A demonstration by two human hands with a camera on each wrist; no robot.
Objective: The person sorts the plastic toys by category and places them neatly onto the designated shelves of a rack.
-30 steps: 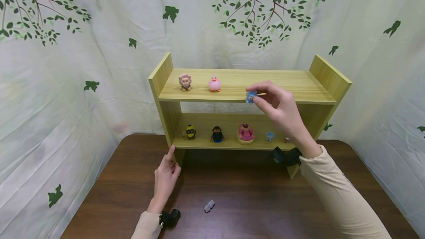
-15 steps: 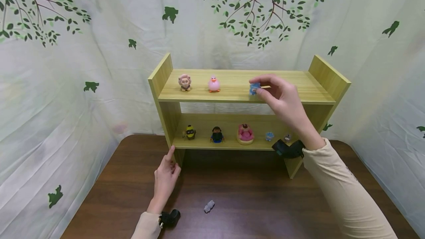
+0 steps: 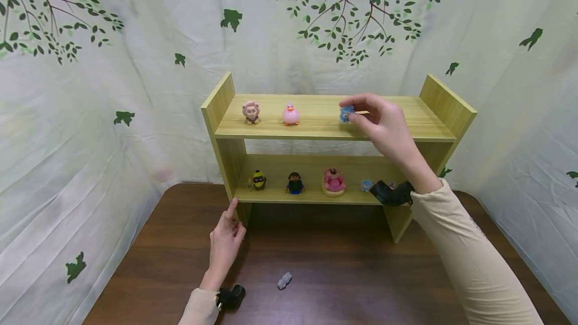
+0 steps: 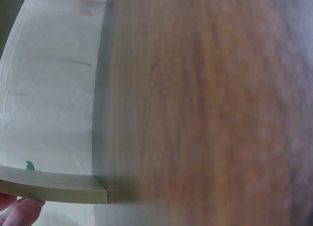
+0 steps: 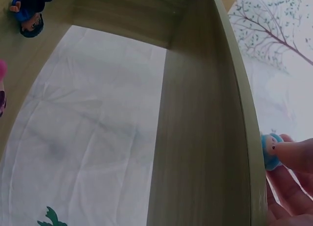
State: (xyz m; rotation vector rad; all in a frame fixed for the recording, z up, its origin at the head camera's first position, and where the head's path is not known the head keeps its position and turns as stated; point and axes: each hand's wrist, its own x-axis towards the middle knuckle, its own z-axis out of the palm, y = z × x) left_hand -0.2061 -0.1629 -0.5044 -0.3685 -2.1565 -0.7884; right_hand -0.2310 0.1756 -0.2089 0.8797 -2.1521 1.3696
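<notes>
A small light-blue toy figurine (image 3: 345, 114), with a pale face, is pinched between the thumb and fingertips of my right hand (image 3: 384, 122) at the upper board of the wooden shelf (image 3: 325, 137). In the right wrist view, the blue figurine (image 5: 270, 150) shows just past the board's edge; whether its base touches the board I cannot tell. On that board, to the left, stand a pink-faced figurine (image 3: 251, 113) and a pink duck figurine (image 3: 291, 114). My left hand (image 3: 226, 237) touches the shelf's left side panel (image 4: 58, 187), index finger straight, holding no loose object.
The lower board carries a yellow figurine (image 3: 259, 179), a dark-haired figurine (image 3: 295, 183), a pink bear figurine (image 3: 333, 183) and another small blue figurine (image 3: 366, 185). My right wrist camera (image 3: 392, 193) partly covers a tiny figurine there. A grey figurine (image 3: 284, 280) lies on the brown table (image 3: 343, 275).
My right hand has carried the blue figurine from in front of the upper board's edge back over the board and slightly to the right. My left hand has stayed put.
</notes>
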